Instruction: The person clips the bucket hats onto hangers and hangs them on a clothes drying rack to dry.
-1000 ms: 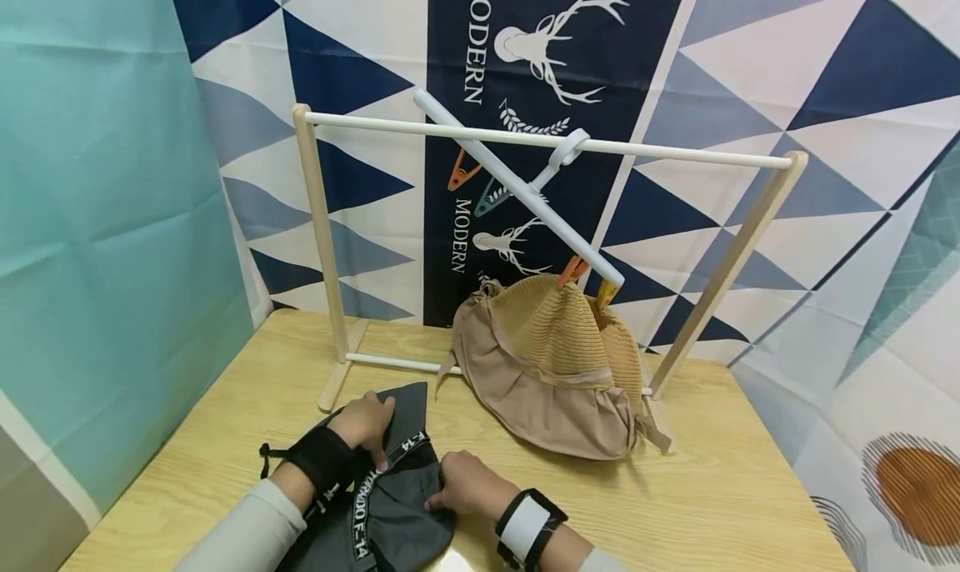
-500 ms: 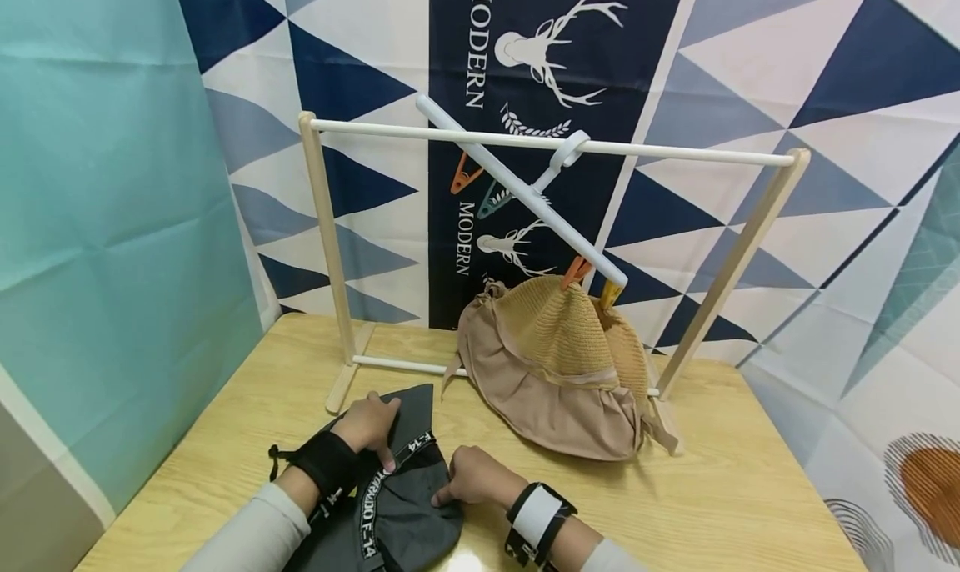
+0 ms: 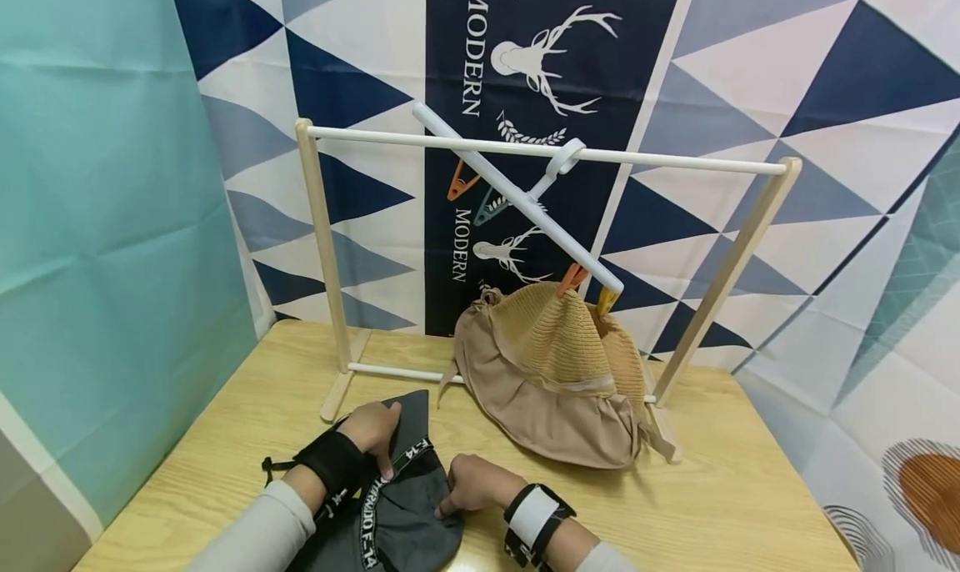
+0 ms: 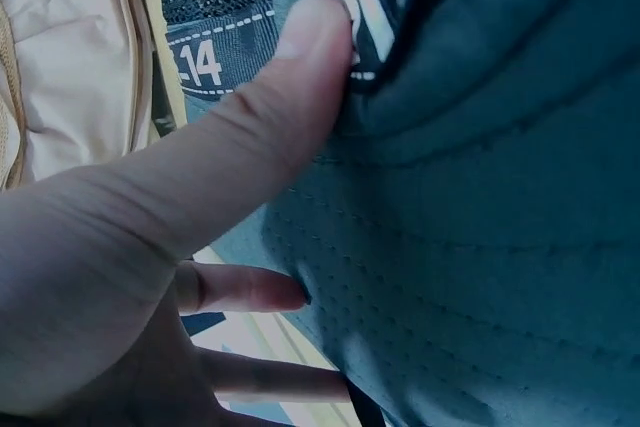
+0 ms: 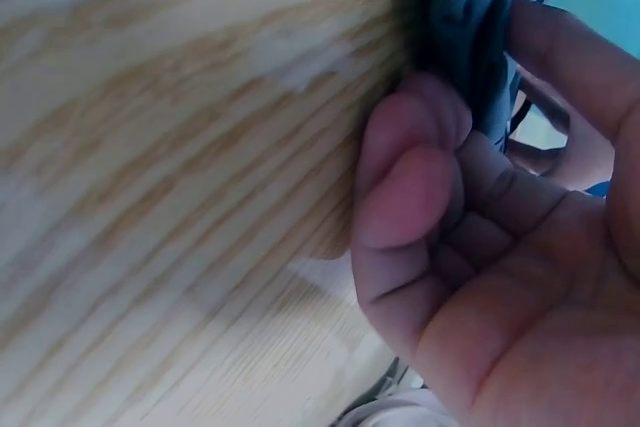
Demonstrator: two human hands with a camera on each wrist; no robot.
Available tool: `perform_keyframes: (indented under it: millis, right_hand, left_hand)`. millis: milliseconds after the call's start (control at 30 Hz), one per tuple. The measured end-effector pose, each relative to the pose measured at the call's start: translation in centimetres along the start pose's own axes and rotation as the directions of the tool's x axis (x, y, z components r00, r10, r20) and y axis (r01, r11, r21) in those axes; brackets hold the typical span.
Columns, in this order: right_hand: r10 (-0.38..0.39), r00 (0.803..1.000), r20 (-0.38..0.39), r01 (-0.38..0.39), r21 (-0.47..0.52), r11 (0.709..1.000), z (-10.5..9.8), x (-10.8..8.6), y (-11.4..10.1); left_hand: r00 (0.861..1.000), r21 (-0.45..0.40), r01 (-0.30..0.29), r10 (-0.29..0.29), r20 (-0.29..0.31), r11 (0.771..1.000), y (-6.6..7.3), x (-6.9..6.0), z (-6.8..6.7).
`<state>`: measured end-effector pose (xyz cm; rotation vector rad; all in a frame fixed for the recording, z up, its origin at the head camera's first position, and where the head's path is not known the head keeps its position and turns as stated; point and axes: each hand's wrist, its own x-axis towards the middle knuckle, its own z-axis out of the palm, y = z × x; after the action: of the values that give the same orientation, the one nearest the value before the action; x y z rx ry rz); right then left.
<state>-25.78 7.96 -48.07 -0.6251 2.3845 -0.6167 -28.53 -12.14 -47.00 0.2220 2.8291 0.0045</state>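
Note:
A dark grey hat (image 3: pixel 416 514) with a black lettered band (image 3: pixel 368 514) lies at the table's front, its brim (image 3: pixel 414 418) toward the rack. My left hand (image 3: pixel 371 432) grips that brim. In the left wrist view its thumb (image 4: pixel 305 67) presses on the band, with the other fingers behind the brim's edge. On the right side of the crown, my right hand (image 3: pixel 483 483) pinches the fabric between thumb and curled fingers. The right wrist view shows those fingers (image 5: pixel 410 187) close to the tabletop, beside a fold of the hat (image 5: pixel 470 32).
Behind the hands stands a white-and-wood rack (image 3: pixel 652 159). A pale blue hanger (image 3: pixel 517 197) hangs tilted on its bar. Orange and yellow clips (image 3: pixel 607 301) hold a beige straw-and-cloth hat (image 3: pixel 555 413) at its lower end. A green clip (image 3: pixel 487 209) and another orange clip (image 3: pixel 460 182) hang nearer its upper end.

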Motion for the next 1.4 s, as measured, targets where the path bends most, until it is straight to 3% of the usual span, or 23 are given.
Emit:
perform_keyframes:
  millis: [233, 567, 767, 1100, 1267, 1400]
  right_hand:
    - [-0.013, 1.000, 0.005, 0.013, 0.015, 1.000, 0.4, 0.4, -0.5]
    - [-0.024, 1.000, -0.004, 0.023, -0.010, 1.000, 0.5, 0.6, -0.8]
    - [-0.022, 1.000, -0.002, 0.022, 0.018, 1.000, 0.6, 0.4, -0.4]
    - [-0.017, 1.000, -0.018, 0.018, 0.017, 1.000, 0.7, 0.4, 0.4]
    - [-0.002, 0.999, -0.047, 0.004, 0.024, 1.000, 0.8, 0.3, 0.3]
    - [-0.009, 0.998, -0.066, 0.011, 0.035, 0.999, 0.8, 0.2, 0.2]
  left_hand:
    - [0.999, 0.042, -0.027, 0.028, -0.016, 0.999, -1.1, -0.3, 0.0]
    - [0.999, 0.034, -0.038, 0.039, -0.019, 0.999, -1.4, -0.6, -0.2]
    - [0.997, 0.040, -0.053, 0.055, -0.045, 0.998, -1.1, -0.5, 0.0]
    - [1.000, 0.037, -0.030, 0.030, 0.003, 0.999, -0.2, 0.0, -0.1]
    - [0.998, 0.029, -0.039, 0.040, -0.042, 0.999, -0.1, 0.2, 0.1]
    - [0.999, -0.004, -0.021, 0.020, -0.037, 1.000, -0.2, 0.3, 0.2]
